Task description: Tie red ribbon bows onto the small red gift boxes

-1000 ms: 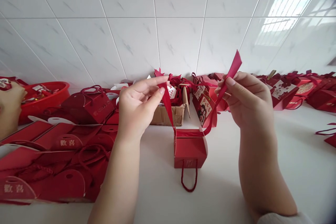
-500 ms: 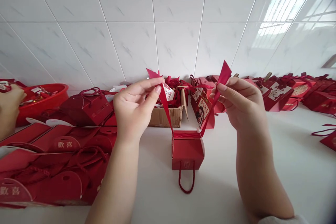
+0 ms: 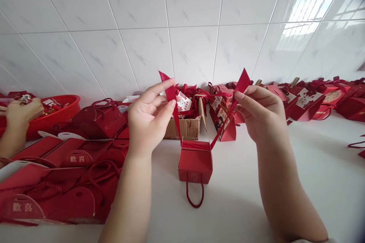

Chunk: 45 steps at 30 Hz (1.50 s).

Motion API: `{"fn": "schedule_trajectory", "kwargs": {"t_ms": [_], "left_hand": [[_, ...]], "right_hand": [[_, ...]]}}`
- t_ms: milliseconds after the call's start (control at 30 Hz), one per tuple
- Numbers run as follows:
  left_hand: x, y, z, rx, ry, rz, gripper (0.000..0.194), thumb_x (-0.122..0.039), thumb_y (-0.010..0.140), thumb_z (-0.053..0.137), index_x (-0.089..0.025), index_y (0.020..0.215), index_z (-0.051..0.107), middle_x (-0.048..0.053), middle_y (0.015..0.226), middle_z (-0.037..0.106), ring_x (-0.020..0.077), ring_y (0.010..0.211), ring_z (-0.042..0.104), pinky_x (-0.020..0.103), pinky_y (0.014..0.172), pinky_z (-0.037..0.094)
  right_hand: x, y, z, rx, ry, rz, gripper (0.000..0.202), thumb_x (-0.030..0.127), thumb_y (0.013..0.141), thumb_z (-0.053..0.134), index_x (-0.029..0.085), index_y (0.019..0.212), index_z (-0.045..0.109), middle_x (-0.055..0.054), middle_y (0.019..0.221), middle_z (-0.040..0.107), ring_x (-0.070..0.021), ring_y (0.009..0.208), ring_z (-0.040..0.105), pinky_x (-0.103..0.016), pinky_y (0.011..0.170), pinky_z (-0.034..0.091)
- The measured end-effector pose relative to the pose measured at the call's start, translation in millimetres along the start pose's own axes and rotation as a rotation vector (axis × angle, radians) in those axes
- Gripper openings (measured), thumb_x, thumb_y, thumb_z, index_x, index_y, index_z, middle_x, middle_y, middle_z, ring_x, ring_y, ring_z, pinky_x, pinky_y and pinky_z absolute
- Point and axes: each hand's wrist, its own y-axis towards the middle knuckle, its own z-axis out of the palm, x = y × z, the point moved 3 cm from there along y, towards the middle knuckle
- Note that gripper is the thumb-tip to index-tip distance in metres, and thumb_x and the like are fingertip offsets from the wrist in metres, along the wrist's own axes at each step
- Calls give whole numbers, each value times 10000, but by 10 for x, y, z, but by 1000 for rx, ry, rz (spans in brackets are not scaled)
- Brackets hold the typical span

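Observation:
A small red gift box (image 3: pixel 195 161) stands on the white table between my arms, its rope handle (image 3: pixel 195 205) hanging over the near side onto the table. A red ribbon (image 3: pixel 176 121) runs up from the box's far edge in two tails, spread in a V. My left hand (image 3: pixel 152 115) holds the left tail near its end, the index finger lifted above the thumb. Between thumb and fingers, my right hand (image 3: pixel 261 112) pinches the right tail, whose slanted tip points up.
Behind stands a cardboard box (image 3: pixel 184 128) of ribbons and printed tags. Red gift boxes (image 3: pixel 306 100) line the wall at right; flatter red boxes (image 3: pixel 74 193) crowd the left. At far left, another person's hand (image 3: pixel 24 112) is over a red basin (image 3: pixel 68 110) of wrapped items.
The gift box has shifted slightly left in view. My left index finger has lifted away from the thumb. The other person's hand has come further into view over the basin.

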Motion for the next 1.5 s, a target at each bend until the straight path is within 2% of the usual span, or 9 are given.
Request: {"fn": "schedule_trajectory", "kwargs": {"t_ms": [133,300,733,867,1067,1200,1333,1500], "left_hand": [[13,-5,9,11,-6,2,369,-161,779,685,-225,1141,656,66,988,728,183,876,705,281,793,583],[11,4,18,-6,-1,34,235,-152,771,691,-191,1003,698,70,1006,730,178,867,705,285,804,586],[41,-12,40,-21,13,1,248,-200,778,691,-202,1026,704,68,1001,738,182,885,704,280,802,579],[34,-11,48,2,15,-9,252,-198,770,698,-214,1022,710,68,1037,730,169,853,699,264,766,579],[13,-14,60,27,33,-7,252,-193,773,696,-220,1024,709,61,1014,733,169,851,692,283,792,572],[38,-5,67,-24,-39,35,117,-171,754,716,-198,851,658,24,876,707,159,835,696,267,779,574],[77,7,93,-29,-194,-13,297,-138,715,747,-210,825,481,-16,838,642,142,762,700,269,754,588],[61,4,98,-20,-201,-66,344,-148,711,753,-219,896,472,-12,830,642,131,750,688,276,771,592]], "right_hand": [[-29,-7,35,-15,42,9,64,245,755,731,226,755,670,24,723,629,-95,631,595,-217,554,511],[-78,2,42,-69,62,24,83,254,729,754,229,748,677,21,725,634,-100,642,600,-218,561,519],[-155,63,34,-94,52,-46,44,255,759,727,232,775,693,21,742,659,-105,675,617,-226,586,514],[-138,48,47,-87,71,-21,37,258,756,727,233,771,704,16,755,667,-104,683,616,-225,603,517],[-102,39,69,-70,42,-33,85,289,762,721,225,738,670,22,696,636,-109,648,607,-232,582,518],[-92,29,115,6,79,-5,126,316,797,687,215,746,631,14,684,644,-128,649,640,-257,600,541],[-94,9,159,64,101,40,105,285,806,681,204,758,634,7,689,657,-128,657,652,-253,606,542],[-104,-8,183,40,138,53,67,243,788,699,206,758,653,13,680,663,-114,621,637,-250,597,547]]}}
